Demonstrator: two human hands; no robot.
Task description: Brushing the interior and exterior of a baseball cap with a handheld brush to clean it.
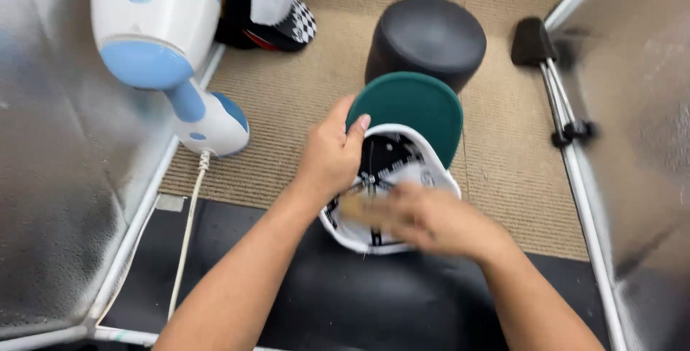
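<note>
I look down and I see the left hand (332,155) gripping a white cap (402,178) at its edge, close to where the green underside of the brim (413,110) begins; the thumb lies on the brim and the fingers are closed around the rim. The cap is turned upside down, so its dark inside with white seam tapes faces me. It is held in the air above the beige carpet (302,78), in the middle of the view. The right hand (431,218) is blurred; it lies over the near part of the cap opening, touching it, and I cannot tell if its fingers are closed on something.

Just behind the brim a black round stool (428,34) stands on the carpet. At the left, a white and blue handheld steamer (162,42) hangs near a silver reflective panel (57,178), with its pale cord (188,229) running down. Another silver panel (640,106) stands at the right.
</note>
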